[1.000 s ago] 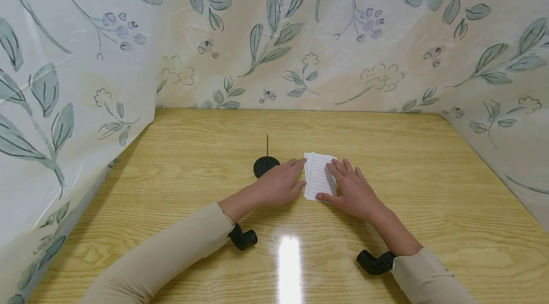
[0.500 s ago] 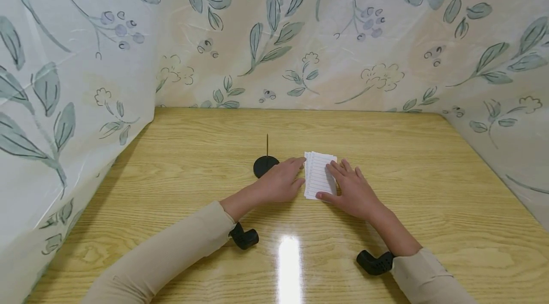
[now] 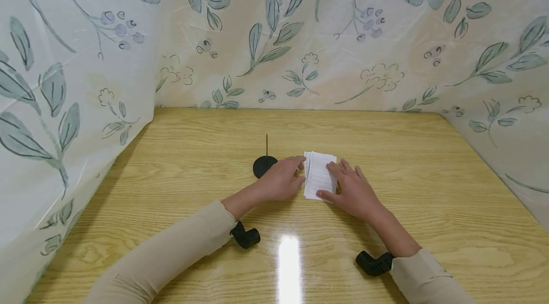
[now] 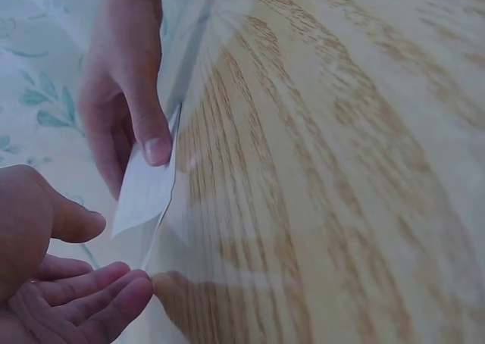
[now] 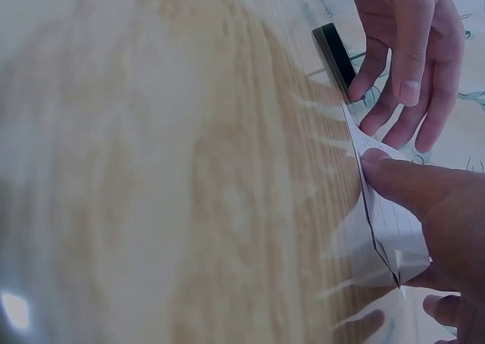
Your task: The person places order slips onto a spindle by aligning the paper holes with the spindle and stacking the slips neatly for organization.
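A stack of white ruled paper slips lies on the table between my hands. Along its left side, my left hand has relaxed, slightly bent fingers, with fingertips right at the paper's edge. Whether they touch it is hard to tell. My right hand rests over the stack's right side, thumb on the near part and forefinger farther up, other fingers beyond the right edge. In the right wrist view, that hand's thumb lies on the slips, and a lower corner looks bent. The fingers' undersides are hidden.
Just behind the left hand stands a black round base with a thin upright spike. Leaf-printed cloth walls the wooden table at the back and sides. Black wrist devices sit below both hands.
My left fingers have bent a little more at the stack's edge. The top slip's ruling now looks fainter and wider spaced. My right hand has hardly moved.
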`<action>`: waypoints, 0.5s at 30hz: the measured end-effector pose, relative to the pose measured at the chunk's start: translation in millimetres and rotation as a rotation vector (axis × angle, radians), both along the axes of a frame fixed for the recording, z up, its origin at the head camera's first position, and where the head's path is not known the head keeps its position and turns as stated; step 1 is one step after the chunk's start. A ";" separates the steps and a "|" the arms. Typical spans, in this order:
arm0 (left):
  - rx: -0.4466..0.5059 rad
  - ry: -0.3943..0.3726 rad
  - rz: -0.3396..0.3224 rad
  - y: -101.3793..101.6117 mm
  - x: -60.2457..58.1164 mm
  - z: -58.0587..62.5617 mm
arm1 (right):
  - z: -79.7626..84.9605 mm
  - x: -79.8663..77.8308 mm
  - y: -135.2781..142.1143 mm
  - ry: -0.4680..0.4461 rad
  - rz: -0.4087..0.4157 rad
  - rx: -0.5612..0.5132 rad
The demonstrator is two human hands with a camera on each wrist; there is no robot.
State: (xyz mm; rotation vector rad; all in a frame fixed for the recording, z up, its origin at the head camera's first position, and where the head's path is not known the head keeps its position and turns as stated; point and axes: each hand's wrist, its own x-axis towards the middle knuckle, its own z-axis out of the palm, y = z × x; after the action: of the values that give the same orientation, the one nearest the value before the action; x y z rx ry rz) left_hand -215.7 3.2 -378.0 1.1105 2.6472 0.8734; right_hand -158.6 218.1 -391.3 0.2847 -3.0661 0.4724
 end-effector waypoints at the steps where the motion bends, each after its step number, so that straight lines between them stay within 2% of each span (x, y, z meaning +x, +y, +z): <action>1: 0.008 -0.005 0.001 0.4 -0.8 -0.5 | -0.1 0.0 0.0 0.007 -0.001 0.000; 8: 0.064 -0.063 0.018 4.2 -6.1 -3.7 | -0.7 -0.9 -0.7 0.050 -0.002 0.002; 15: 0.113 -0.145 0.069 8.7 -9.5 -3.9 | 1.4 -1.4 -3.1 0.042 -0.015 -0.010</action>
State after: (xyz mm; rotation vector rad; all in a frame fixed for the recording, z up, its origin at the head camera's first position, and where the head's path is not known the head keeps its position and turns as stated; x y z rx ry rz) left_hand -225.1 11.9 -381.9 0.9449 2.5581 1.0850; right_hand -160.0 214.9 -389.8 0.2670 -3.0218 0.4740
